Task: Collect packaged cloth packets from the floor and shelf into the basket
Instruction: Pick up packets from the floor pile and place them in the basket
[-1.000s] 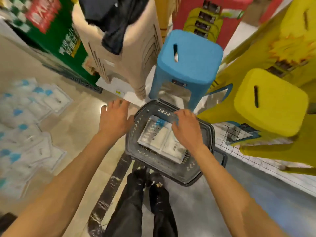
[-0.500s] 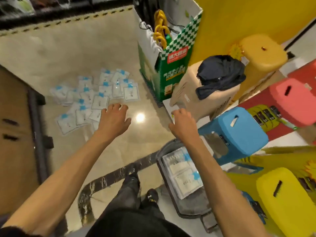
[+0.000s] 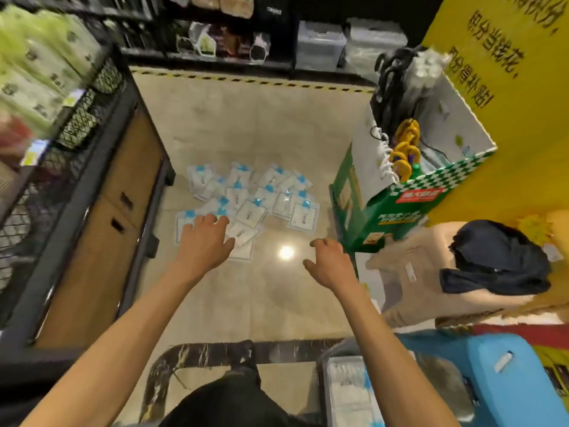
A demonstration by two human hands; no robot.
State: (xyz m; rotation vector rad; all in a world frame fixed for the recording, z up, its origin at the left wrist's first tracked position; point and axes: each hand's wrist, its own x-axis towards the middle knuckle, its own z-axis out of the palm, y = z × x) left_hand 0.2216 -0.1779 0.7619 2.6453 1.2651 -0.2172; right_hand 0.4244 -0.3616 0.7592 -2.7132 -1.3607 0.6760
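Observation:
Several white cloth packets [image 3: 251,200] with blue tops lie scattered in a pile on the beige floor ahead of me. My left hand [image 3: 204,240] reaches out over the near left edge of the pile, fingers spread, holding nothing. My right hand [image 3: 329,261] hangs to the right of the pile above bare floor, fingers loosely curled and empty. The dark basket [image 3: 324,392] sits at the bottom right by my feet, with packets [image 3: 349,392] lying inside it; my right forearm crosses in front of it.
A black wire shelf [image 3: 70,167] with wooden panels stands at the left. A green-and-white display box [image 3: 397,192] is right of the pile, with a beige stool stack [image 3: 415,272] carrying dark cloth and a blue stool [image 3: 505,374] nearer. Shelving runs along the back.
My view has swung from the basket toward the pile on the floor. Both hands left the basket and moved forward; the left one now reaches the pile's near edge.

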